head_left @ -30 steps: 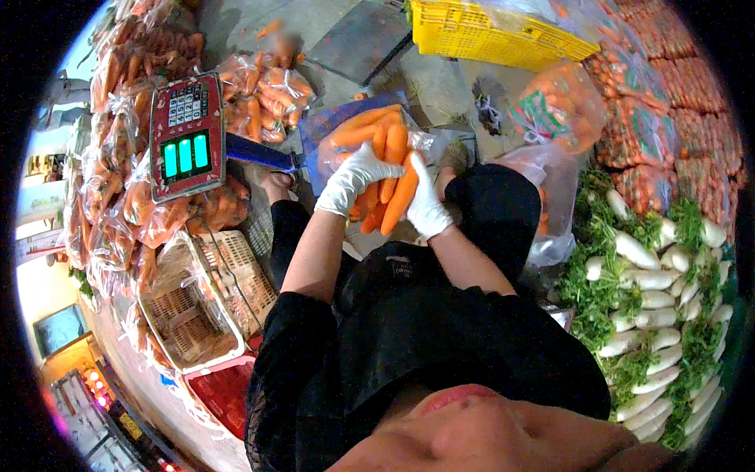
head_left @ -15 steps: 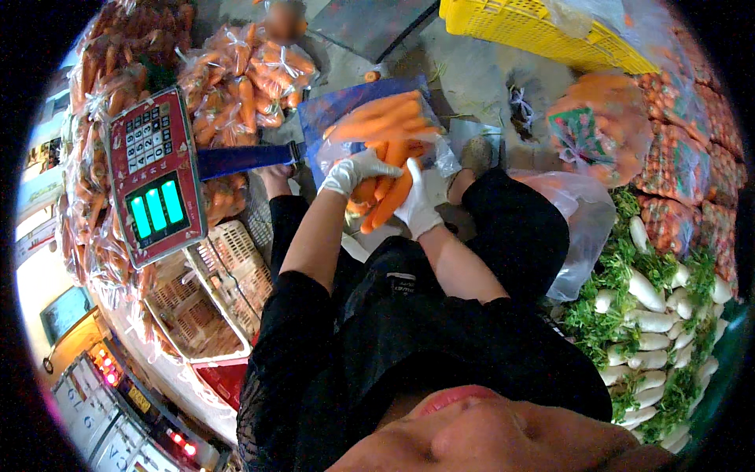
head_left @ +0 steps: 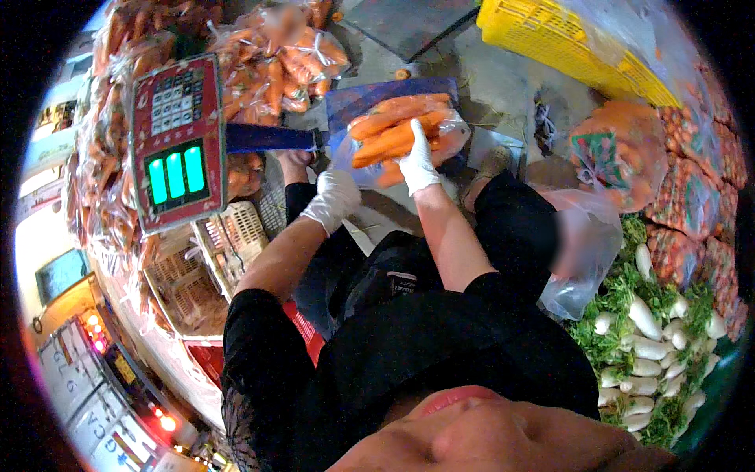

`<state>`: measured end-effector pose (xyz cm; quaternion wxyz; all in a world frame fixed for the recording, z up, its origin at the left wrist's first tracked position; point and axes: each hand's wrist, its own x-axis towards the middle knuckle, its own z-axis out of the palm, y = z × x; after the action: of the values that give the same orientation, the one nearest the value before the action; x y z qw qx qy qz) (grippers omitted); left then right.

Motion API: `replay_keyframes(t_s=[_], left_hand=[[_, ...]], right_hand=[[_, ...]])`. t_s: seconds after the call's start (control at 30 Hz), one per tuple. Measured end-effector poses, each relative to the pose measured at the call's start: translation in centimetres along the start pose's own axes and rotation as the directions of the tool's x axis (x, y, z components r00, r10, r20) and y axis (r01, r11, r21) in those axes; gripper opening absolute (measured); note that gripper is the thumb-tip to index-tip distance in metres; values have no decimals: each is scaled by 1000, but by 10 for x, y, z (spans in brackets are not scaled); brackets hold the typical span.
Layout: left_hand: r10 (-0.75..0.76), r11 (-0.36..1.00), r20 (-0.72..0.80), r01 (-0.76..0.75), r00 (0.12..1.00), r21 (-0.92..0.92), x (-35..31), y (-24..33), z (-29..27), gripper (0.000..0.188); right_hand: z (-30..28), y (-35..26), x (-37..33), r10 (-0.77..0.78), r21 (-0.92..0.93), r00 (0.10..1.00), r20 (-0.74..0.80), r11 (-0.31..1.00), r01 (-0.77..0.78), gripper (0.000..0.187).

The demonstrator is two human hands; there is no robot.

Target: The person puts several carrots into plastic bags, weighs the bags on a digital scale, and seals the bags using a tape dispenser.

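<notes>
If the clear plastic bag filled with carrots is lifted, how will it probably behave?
The clear bag of carrots is thin film, so it would likely sag and feel slippery. It looks packed with long carrots, so probably heavy for its size. The right hand rests on it, the left hand is beside it; loose carrots might shift inside.
</notes>
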<state>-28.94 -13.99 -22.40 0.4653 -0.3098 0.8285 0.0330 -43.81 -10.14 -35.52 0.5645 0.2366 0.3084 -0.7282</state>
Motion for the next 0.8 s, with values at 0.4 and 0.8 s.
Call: replay_keyframes(t_s=[0.4, 0.8], left_hand=[[-61, 913, -678, -234, 732, -334, 30, -42, 57, 36], [-297, 955, -817, 174, 494, -242, -2, -58, -12, 6]], right_hand=[[-68, -46, 26, -854, -997, 518, -46, 75, 34, 22], [53, -155, 7, -472, -812, 690, 549, -496, 307, 19]])
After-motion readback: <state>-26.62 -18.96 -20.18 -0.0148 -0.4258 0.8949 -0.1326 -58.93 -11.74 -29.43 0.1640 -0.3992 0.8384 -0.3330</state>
